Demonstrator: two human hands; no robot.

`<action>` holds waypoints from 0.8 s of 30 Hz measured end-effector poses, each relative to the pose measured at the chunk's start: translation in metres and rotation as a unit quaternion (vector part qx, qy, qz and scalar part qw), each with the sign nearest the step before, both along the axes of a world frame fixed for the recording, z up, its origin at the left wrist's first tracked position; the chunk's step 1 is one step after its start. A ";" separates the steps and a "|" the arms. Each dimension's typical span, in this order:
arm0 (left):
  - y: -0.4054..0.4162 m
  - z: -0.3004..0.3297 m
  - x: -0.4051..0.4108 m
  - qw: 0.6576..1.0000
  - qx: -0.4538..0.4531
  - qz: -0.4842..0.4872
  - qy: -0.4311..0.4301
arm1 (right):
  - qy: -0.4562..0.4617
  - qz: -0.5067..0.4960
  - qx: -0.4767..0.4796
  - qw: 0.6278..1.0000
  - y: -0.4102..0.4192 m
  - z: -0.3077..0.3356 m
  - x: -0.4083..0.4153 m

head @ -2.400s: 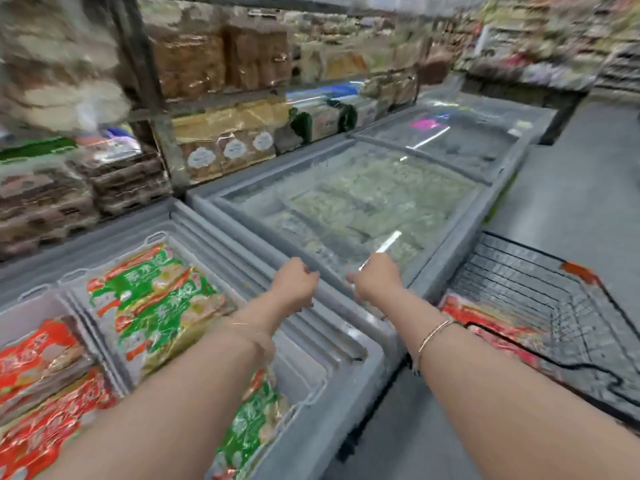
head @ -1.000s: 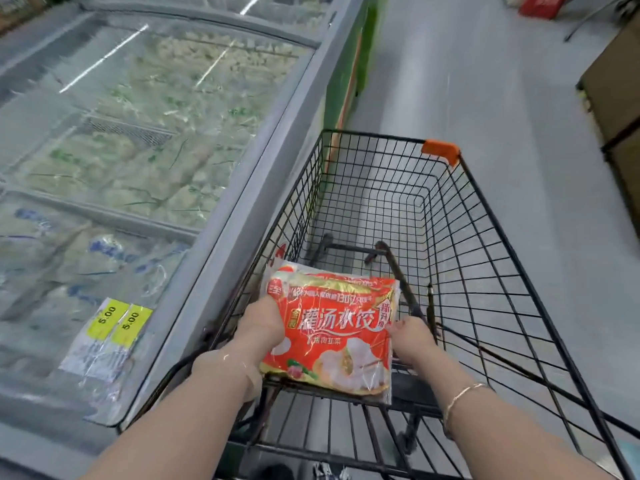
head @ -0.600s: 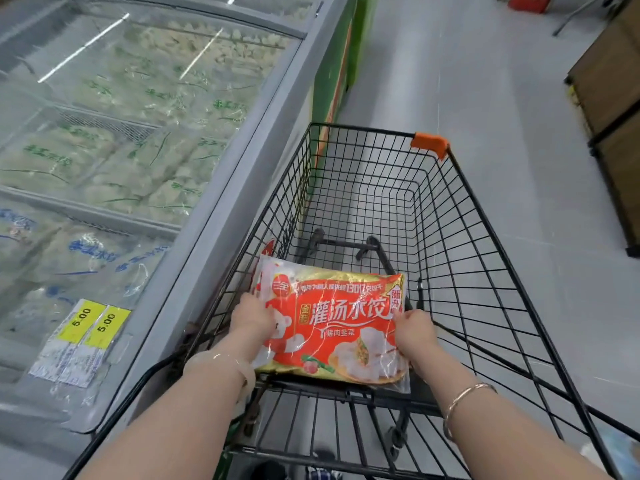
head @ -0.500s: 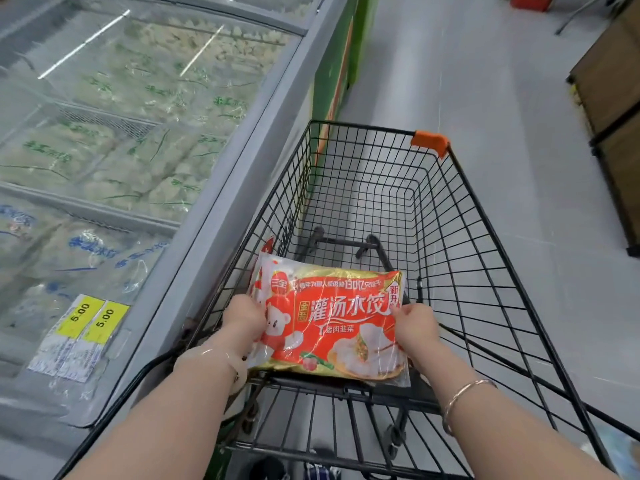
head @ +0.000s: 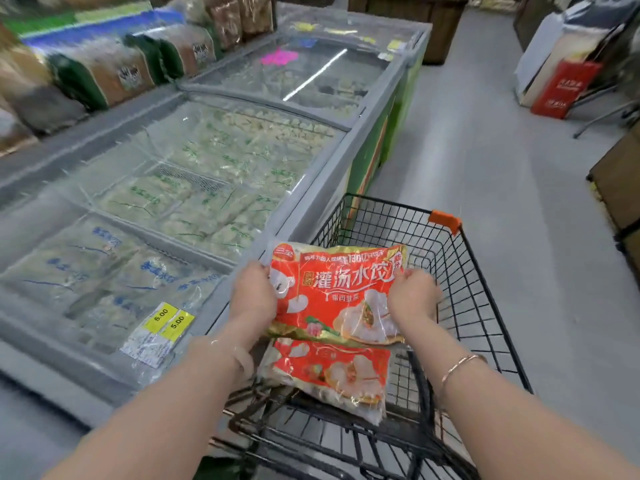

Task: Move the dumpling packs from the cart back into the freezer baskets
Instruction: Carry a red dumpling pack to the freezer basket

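Observation:
I hold a red and gold dumpling pack (head: pixel 337 292) with both hands above the near end of the black wire cart (head: pixel 464 299). My left hand (head: pixel 254 296) grips its left edge and my right hand (head: pixel 412 297) grips its right edge. A second red dumpling pack (head: pixel 329 374) lies under it on the cart's near seat. The freezer (head: pixel 311 209) with shut glass lids stands to the left of the cart. The freezer baskets are out of view.
Yellow 5.00 price tags (head: pixel 168 322) stick on the nearest glass lid. Bagged goods (head: pixel 104 71) fill the shelf behind the freezer. A red sign (head: pixel 561 88) and brown crates (head: pixel 620 181) stand across the grey aisle floor on the right.
Both hands have lifted the red pack up from the cart, uncovering a second pack beneath. My view has swung up and left toward the freezer.

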State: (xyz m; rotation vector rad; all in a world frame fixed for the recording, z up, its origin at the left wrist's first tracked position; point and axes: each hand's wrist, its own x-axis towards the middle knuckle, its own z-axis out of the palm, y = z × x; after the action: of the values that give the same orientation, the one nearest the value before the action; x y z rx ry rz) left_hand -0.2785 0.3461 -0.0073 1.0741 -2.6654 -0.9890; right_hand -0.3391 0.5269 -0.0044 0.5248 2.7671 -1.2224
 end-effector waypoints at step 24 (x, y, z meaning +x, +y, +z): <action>-0.252 0.070 0.528 0.885 -0.039 0.460 0.055 | 0.049 0.510 -0.009 0.859 -0.371 0.078 0.393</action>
State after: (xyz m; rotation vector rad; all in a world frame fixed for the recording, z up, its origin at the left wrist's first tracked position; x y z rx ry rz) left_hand 0.2499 0.0943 0.0624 1.8858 -1.6904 -0.6762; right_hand 0.0543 0.1563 0.0735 -0.9335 2.4121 -0.9554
